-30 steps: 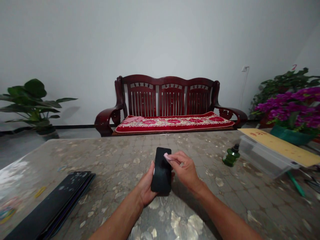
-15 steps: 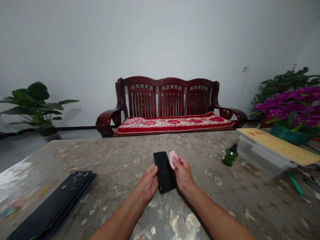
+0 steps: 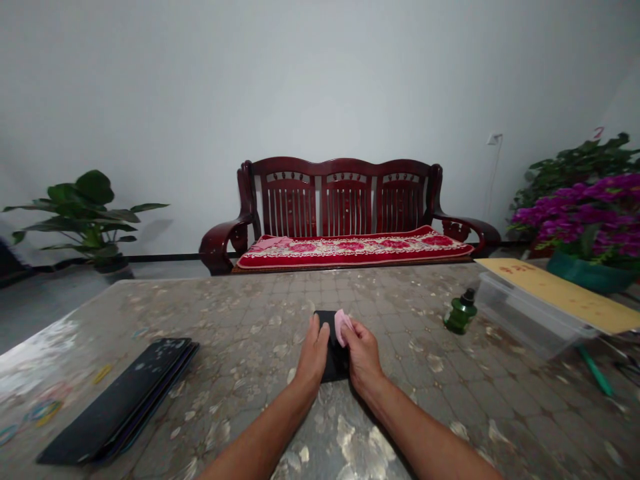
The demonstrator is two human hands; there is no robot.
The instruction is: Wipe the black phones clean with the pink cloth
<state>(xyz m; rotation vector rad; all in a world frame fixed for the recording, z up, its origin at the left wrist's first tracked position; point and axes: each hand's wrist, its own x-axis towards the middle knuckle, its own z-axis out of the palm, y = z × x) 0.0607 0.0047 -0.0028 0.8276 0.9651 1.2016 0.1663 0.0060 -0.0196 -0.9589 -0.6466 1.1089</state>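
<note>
Since the frame half a second earlier, both hands have closed in over the black phone [image 3: 331, 349], and less of its dark face shows than before; the camera view has also shifted slightly, with the bench sitting further right. Phone lies flat on the patterned table [image 3: 240, 313], at centre, near the person's edge, its far end pointing toward the bench. Left hand [image 3: 313, 355] is laid along the phone's left edge, fingers together and extended, clasping that side; how far the thumb wraps under cannot be told. Right hand [image 3: 364, 357] covers the phone's right side, thumb and fingertips pinched shut on a small pink cloth [image 3: 343, 326], which touches the upper right part of the screen. Both forearms enter from the bottom of the view. Left of the hands, well apart, a stack of flat black folders [image 3: 125, 400] rests on the table. Right of the hands, a small green bottle [image 3: 461, 313] stands upright, just beside a clear plastic box [image 3: 525, 317] topped by a yellow sheet [image 3: 560, 293]; a green pen [image 3: 595, 371] lies near the box. Beyond the table stands a dark red wooden bench [image 3: 345, 200] with a red floral cushion [image 3: 350, 247]. A leafy green plant [image 3: 85, 212] stands at far left, purple flowers [image 3: 580, 213] at far right.
</note>
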